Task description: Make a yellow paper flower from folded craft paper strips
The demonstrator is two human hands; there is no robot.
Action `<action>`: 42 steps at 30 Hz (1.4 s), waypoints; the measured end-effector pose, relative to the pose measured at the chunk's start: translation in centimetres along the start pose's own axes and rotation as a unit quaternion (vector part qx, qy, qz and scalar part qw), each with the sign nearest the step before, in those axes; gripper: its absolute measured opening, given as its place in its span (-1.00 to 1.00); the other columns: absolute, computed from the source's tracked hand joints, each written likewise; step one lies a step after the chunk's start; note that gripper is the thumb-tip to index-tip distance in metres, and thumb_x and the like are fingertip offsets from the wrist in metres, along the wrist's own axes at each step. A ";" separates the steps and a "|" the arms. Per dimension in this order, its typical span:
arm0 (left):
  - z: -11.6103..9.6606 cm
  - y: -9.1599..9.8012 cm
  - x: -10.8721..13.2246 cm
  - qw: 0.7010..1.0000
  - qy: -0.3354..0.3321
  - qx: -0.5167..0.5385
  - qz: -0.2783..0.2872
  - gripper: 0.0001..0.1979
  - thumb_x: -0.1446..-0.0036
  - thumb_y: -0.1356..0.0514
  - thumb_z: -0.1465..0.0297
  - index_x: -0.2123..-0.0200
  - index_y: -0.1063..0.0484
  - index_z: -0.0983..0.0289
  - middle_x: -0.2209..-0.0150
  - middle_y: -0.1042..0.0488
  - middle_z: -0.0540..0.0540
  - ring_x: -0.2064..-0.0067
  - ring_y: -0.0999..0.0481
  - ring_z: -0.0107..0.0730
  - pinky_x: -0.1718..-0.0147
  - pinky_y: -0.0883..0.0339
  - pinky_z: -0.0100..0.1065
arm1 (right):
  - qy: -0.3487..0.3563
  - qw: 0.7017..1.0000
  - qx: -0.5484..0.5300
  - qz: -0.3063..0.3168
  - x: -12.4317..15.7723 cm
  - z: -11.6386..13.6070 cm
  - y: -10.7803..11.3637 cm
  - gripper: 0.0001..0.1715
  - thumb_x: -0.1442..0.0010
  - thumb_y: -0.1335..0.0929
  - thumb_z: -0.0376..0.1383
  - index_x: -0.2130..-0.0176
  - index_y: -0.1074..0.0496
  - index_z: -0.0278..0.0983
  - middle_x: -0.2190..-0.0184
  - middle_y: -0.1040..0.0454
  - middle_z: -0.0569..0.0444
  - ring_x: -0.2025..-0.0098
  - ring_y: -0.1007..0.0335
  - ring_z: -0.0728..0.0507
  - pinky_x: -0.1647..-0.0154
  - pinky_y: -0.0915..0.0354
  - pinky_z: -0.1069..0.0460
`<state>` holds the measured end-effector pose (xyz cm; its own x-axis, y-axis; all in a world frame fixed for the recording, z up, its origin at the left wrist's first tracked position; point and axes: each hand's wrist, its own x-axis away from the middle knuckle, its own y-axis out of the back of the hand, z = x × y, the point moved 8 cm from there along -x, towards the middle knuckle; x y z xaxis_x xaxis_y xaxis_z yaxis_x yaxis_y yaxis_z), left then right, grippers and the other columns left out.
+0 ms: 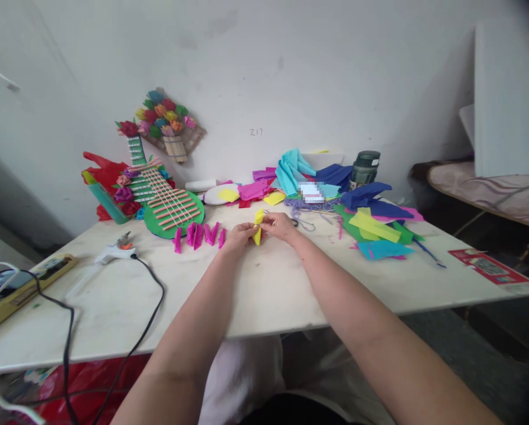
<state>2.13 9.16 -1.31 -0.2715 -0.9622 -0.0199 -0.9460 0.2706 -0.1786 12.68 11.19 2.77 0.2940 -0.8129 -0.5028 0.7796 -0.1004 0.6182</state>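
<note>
A narrow yellow piece of crepe paper [258,219] stands upright between my two hands, just above the white table. My left hand [242,234] pinches it from the left, low on the piece. From the other side the fingers of my right hand [278,225] close on it near its middle. Several twisted magenta paper pieces [194,235] lie in a row left of my left hand. Behind them rests a green lute-shaped craft [173,212] with strings and paper flowers. The fingertips partly hide the yellow paper.
A white glue gun [116,254] with a black cord lies at the left, near a power strip [29,286]. Coloured paper sheets [375,227], purple yarn [311,205] and a dark green bottle [364,168] are at the back right. A flower craft [169,127] leans on the wall.
</note>
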 end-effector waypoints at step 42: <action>0.0 1.2 -0.1 0.997 0.005 0.057 -0.054 -0.88 0.13 -0.16 0.52 0.45 -0.25 0.34 0.52 -0.47 0.13 0.38 -0.52 -0.24 0.36 -0.41 -0.18 | -0.020 0.998 0.016 -0.064 0.0 -0.3 0.8 -0.82 0.08 -0.33 -0.27 0.38 -0.43 -0.26 0.53 -0.46 0.14 0.47 -0.32 0.00 0.43 -0.19 0.12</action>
<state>1.07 9.57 -1.49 -0.1706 -0.9852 0.0148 -0.9437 0.1590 -0.2901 13.46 11.27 3.03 0.1704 -0.8148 -0.5542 0.7912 -0.2221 0.5698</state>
